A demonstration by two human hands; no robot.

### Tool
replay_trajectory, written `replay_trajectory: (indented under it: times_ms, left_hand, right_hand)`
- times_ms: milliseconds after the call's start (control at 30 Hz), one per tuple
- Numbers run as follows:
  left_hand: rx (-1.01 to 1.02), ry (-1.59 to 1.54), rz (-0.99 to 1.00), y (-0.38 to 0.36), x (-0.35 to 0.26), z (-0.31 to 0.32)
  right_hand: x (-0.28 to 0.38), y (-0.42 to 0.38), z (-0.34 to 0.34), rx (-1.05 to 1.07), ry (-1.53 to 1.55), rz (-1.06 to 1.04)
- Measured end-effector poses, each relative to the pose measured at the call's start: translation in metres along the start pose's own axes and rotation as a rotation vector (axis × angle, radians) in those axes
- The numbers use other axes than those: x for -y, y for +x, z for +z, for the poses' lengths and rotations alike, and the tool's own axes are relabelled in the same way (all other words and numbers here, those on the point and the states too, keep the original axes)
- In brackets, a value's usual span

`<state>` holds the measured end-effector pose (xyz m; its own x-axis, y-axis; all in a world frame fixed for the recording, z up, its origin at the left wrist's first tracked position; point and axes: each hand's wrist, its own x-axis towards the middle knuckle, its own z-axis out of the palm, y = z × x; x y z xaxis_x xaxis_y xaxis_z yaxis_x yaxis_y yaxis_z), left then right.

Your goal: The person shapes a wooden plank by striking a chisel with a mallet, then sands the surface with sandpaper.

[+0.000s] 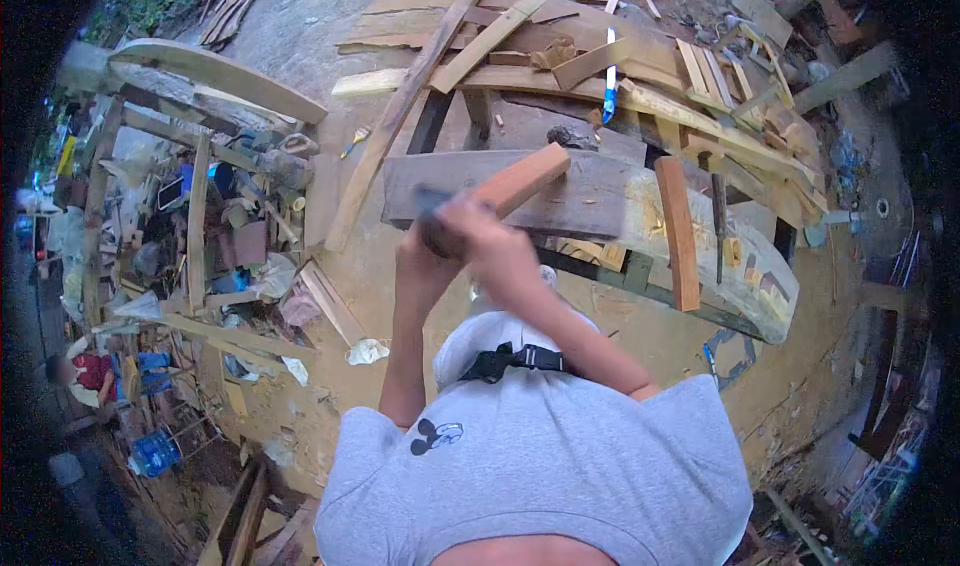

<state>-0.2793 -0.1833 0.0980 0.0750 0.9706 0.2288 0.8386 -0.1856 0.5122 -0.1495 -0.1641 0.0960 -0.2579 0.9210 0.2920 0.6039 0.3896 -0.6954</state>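
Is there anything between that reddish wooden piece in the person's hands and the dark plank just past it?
Nothing visible. The reddish wooden piece, gripped by the left hand and right hand, overlaps the dark plank in this view; whether it touches cannot be told.

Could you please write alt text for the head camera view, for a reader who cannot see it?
Seen from above, a person in a grey T-shirt grips a reddish wooden block with both hands, left hand and right hand, over a thick dark plank. Loose boards and offcuts lie scattered on the dirt ground.
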Motion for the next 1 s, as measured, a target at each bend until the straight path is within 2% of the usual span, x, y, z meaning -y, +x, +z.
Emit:
replay_trajectory:
  times_ms: [33,67,100,133,167,200,267,333,367,433,500,567,633,667,700,733,767,800,867,933,1000]
  left_hand:
    - [0.123,-0.425,-0.363,0.01,-0.015,-0.009]
    - [0.053,-0.413,-0.269,0.01,-0.022,-0.01]
    - [0.055,-0.414,-0.261,0.01,-0.026,-0.011]
    - [0.047,-0.398,-0.288,0.011,-0.029,-0.011]
    - [0.042,-0.382,-0.318,0.011,-0.033,-0.011]
    - [0.043,-0.386,-0.311,0.014,-0.036,-0.012]
    - [0.038,-0.42,-0.295,0.025,-0.039,-0.012]
    - [0.088,-0.469,-0.334,0.032,-0.032,-0.013]
    - [0.144,-0.508,-0.374,0.033,-0.027,-0.017]
    - [0.127,-0.51,-0.337,0.026,-0.016,-0.01]
    - [0.109,-0.348,-0.352,0.024,-0.027,-0.015]
    - [0.073,-0.383,-0.306,0.015,-0.025,-0.004]
    - [-0.001,-0.424,-0.26,0.016,-0.044,-0.006]
    - [0.099,-0.509,-0.341,0.018,-0.049,-0.009]
    - [0.09,-0.514,-0.343,0.02,-0.049,-0.007]
    - [0.084,-0.75,-0.444,0.021,-0.047,-0.004]
    - [0.075,-0.984,-0.545,0.02,-0.044,-0.002]
    - [0.068,-0.985,-0.553,0.02,-0.037,0.002]
    - [0.019,-0.727,-0.27,0.019,-0.025,0.009]
    - [0.012,-0.836,-0.241,0.019,-0.029,0.006]
    - [0.014,-0.951,-0.204,0.019,-0.031,0.006]
  right_hand:
    - [-0.032,0.011,0.007,0.033,-0.049,0.119]
    - [-0.064,0.024,0.006,0.119,-0.037,0.336]
    - [-0.099,0.038,0.003,0.205,-0.027,0.548]
    - [-0.145,0.044,0.011,0.134,-0.036,0.576]
    - [-0.155,0.048,0.007,0.066,-0.045,0.605]
    - [-0.158,0.045,0.01,0.058,-0.05,0.606]
    - [-0.14,0.037,0.023,-0.012,0.076,0.237]
    - [-0.041,0.018,-0.008,-0.011,0.248,0.06]
    - [-0.013,0.004,-0.012,-0.017,0.264,0.005]
    - [-0.037,0.004,0.003,-0.011,0.32,0.057]
    - [-0.114,0.026,0.011,-0.038,0.118,0.268]
    - [-0.189,0.047,0.008,0.09,0.191,0.709]
    - [-0.225,0.053,0.005,0.148,0.025,0.64]
    - [-0.228,0.051,0.014,0.146,0.019,0.629]
    - [-0.227,0.041,0.025,0.012,0.047,0.482]
    - [-0.22,0.028,0.034,-0.117,0.075,0.334]
    - [-0.184,0.02,0.019,-0.141,0.086,0.293]
    - [-0.154,0.015,0.003,-0.072,0.165,0.353]
    - [-0.13,0.016,-0.016,0.0,0.249,0.415]
    - [-0.126,0.017,-0.03,-0.058,0.339,0.286]
    - [-0.135,0.024,-0.04,-0.099,0.296,0.25]
